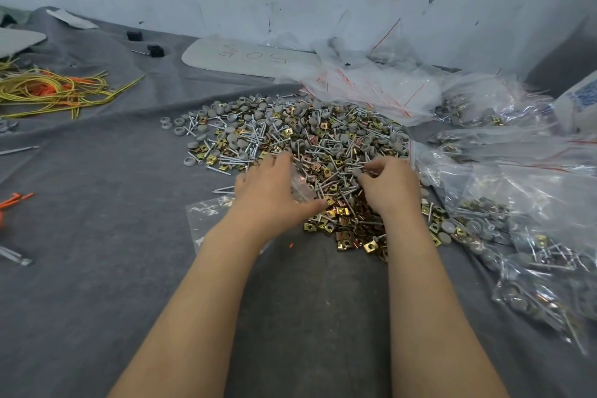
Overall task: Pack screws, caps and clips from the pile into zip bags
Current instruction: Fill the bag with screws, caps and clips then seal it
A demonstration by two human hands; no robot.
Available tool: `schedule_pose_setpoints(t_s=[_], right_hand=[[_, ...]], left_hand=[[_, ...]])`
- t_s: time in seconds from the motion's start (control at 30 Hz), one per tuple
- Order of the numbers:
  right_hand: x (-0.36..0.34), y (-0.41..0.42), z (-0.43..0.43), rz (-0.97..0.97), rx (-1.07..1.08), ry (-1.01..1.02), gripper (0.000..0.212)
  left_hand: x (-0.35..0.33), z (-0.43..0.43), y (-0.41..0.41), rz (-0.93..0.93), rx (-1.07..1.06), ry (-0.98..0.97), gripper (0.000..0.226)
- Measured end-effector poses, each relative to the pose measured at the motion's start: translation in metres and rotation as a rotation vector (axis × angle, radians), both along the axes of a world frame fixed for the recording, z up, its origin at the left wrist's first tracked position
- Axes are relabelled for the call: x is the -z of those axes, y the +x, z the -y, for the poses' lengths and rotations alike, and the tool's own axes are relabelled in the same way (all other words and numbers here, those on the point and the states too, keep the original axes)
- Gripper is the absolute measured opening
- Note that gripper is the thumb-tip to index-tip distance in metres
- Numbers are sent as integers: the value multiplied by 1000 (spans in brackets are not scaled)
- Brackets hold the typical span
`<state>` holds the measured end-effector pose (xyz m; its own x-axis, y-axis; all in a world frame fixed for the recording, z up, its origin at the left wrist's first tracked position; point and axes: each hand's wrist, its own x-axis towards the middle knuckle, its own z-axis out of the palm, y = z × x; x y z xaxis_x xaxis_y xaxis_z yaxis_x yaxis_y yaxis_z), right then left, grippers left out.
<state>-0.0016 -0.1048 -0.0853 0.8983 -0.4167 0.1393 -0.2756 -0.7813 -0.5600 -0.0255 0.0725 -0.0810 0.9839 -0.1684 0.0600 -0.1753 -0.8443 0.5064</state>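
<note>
A big pile [300, 136] of silver screws, grey round caps and gold clips lies on the grey cloth in the middle. My left hand [274, 187] holds the mouth of a clear zip bag [210, 220] at the pile's near left edge; the bag trails flat under my forearm. At the pile's near right, my right hand [387, 184] has its fingers curled and pinches screws picked from the pile. A patch of mostly gold clips [349, 229] lies between my wrists.
Filled zip bags [517, 252] are heaped at the right, empty bags with red strips [371, 84] behind the pile. Yellow and orange wires [55, 90] lie far left. A grey oval panel [239, 56] rests by the wall. Two small black blocks [155, 50] sit behind.
</note>
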Motion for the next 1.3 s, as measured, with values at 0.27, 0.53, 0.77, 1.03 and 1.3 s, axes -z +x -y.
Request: schedule_pose_setpoints(t_s=[0.27,0.53,0.77,1.03,1.3], right_hand=[[-5,-5,2,5,-27,24,14],[-10,-5,5,-85,-45,-11,18],[-15,-9,-8,335,-57,253,12],[-18,-12,-18,198,-343,482,9],[-8,-9,-9,-109,-85,28,12]], left_hand=[[-2,-1,-2,-36,17,-23,100],[0,-1,-1,-47,16,-29,101],[1,2,-1,3,26,-87,98],[3,5,0,58,-4,-117,95],[4,4,0,33,1,-90,97]])
